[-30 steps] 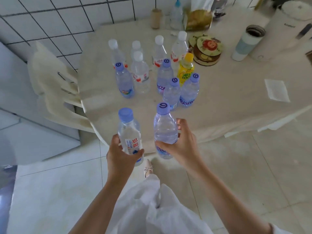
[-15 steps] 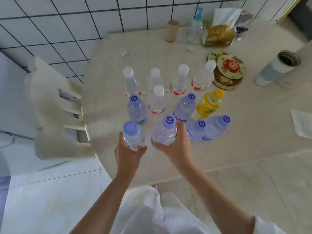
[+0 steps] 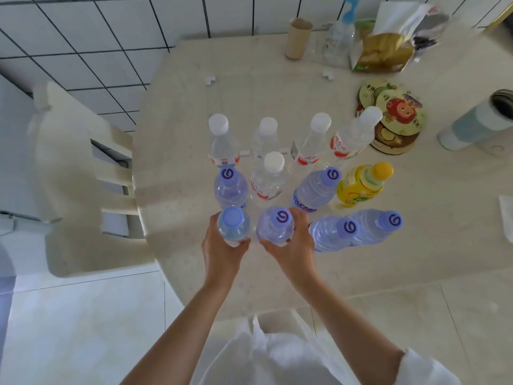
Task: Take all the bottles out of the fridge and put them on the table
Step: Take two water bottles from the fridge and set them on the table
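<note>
Bottles stood grouped on the table (image 3: 194, 107). The left hand (image 3: 222, 252) wrapped its fingers around a plain-capped bottle (image 3: 232, 227); the right hand (image 3: 293, 245) wrapped a logo-capped bottle (image 3: 275, 225).

yellow bottle (image 3: 361, 189), beige table (image 3: 388, 259)

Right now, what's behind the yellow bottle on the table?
Behind the yellow bottle stands a white-capped bottle, leaning toward a stack of round cartoon coasters. The white-capped bottle covers part of the stack's near edge, so that part can't be seen.
</note>
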Demonstrator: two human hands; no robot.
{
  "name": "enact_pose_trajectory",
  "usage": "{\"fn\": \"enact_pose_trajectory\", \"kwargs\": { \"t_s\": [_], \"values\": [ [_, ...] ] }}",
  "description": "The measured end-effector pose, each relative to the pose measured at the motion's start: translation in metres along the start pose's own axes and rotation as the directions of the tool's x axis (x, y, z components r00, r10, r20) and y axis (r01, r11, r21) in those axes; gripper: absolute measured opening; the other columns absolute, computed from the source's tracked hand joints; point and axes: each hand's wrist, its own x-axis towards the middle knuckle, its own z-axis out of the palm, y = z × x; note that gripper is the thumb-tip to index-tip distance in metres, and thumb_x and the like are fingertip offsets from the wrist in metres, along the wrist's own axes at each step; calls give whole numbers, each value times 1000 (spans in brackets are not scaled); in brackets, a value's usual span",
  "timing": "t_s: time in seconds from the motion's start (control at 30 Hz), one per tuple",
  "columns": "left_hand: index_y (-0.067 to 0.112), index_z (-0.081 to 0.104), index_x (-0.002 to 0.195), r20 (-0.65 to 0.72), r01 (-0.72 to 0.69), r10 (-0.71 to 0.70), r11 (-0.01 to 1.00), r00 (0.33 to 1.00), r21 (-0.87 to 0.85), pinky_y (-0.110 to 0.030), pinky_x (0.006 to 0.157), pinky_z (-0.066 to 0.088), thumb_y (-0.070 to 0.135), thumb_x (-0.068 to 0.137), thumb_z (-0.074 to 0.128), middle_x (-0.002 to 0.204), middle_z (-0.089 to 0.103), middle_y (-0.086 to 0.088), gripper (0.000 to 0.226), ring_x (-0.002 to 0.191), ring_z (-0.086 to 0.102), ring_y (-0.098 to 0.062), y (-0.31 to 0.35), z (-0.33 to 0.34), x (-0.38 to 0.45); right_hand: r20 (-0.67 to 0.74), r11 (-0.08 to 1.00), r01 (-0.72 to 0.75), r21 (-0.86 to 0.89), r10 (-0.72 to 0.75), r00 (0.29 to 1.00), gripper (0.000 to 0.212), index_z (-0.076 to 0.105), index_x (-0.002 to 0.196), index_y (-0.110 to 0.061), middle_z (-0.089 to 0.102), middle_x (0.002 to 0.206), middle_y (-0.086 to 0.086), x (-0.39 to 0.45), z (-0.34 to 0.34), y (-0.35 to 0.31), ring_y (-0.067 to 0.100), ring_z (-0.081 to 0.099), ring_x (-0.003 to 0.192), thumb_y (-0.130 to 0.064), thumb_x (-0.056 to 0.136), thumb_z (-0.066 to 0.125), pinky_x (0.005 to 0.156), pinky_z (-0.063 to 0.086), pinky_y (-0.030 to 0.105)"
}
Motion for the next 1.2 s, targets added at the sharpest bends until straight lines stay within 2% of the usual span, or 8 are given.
{"fn": "enact_pose_trajectory", "kwargs": {
  "t_s": [0.2,0.5,0.6,0.67,0.73,0.83,1.1,1.2],
  "values": [
    [17,56,112,22,-29,30,999,999,-12,1,71,37,9,63,86,99,65,6,58,86,59,-9,-7,-1,-1,13,998,24,61,-25,1000,65,47,110,-19,55,98,-25,-3,-2,5,-9,54,91,-8,60,87,77,39,5],
    [20,52,121,89,21,-17,999,996,-41,-7,75,41,17,66,87,109,66,7,66,96,62,-10,-13,-3,-1,39,998,22,65,-25,999,71,42,116,-26,52,104,-32,-5,-2,4,-13,52,98,-9,64,86,81,40,5],
    [22,51,125,110,32,-25,998,994,-58,-17,82,46,16,69,85,114,64,8,66,100,61,-10,-16,-6,-3,34,999,-9,35,7,999,73,39,123,-29,48,111,-36,-8,0,5,-5,53,107,-18,67,85,90,49,23],
    [24,51,126,95,42,-36,997,995,-69,-24,85,49,16,71,84,115,64,9,65,102,61,-10,-18,-8,-4,55,1000,-18,17,17,998,76,34,133,-28,48,124,-22,-11,3,8,8,52,118,-28,72,81,97,49,41],
    [23,53,125,60,32,-27,996,998,-85,-27,87,52,14,72,83,115,64,7,61,104,61,-11,-19,-12,-10,75,999,-35,-7,36,997,80,26,141,-24,43,138,-6,-19,2,10,17,46,128,-34,78,74,102,45,47],
    [20,54,124,10,15,-14,994,1000,-110,-26,84,54,11,74,81,116,64,4,58,105,61,-11,-18,-18,-22,80,998,-54,-27,56,995,77,24,144,-18,40,145,2,-30,-4,10,20,43,132,-32,83,69,103,43,50],
    [21,57,116,-81,-11,-2,987,997,-158,-30,77,57,7,84,68,103,65,10,37,90,64,-12,-20,-29,-80,158,1000,-8,-22,11,987,50,38,132,-24,48,131,-4,-73,-27,15,14,48,122,-28,89,62,103,42,46],
    [21,57,116,-117,-9,-9,988,993,-153,-15,71,53,9,88,64,103,64,9,31,85,62,-3,-23,-31,-117,217,1000,16,-27,-9,976,42,43,129,-22,55,124,-3,-97,-40,18,11,52,117,-29,91,60,102,44,42]
  ]
}}
